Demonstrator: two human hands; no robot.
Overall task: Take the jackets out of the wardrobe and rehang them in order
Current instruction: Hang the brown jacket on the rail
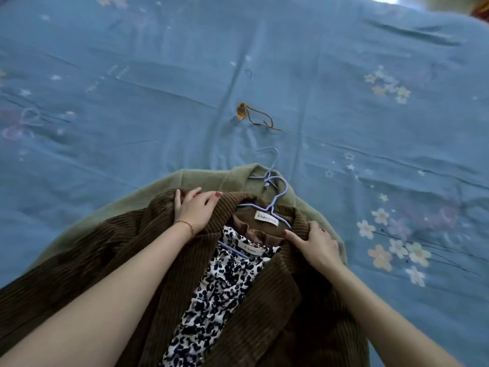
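A brown corduroy jacket (267,308) lies spread open on the bed, still on a pale blue hanger (275,205). Inside it lies a leopard-print garment (222,287) on its own hanger. Under both lies an olive green jacket (201,178), with its blue hanger hook (272,157) sticking out past the collar. My left hand (195,207) grips the brown jacket at its left shoulder by the collar. My right hand (315,242) grips the right side of that collar.
The clothes lie on a blue bedspread (132,83) with pale flower prints, which fills the view. A small amber tag on a brown cord (251,115) lies on the spread beyond the jackets.
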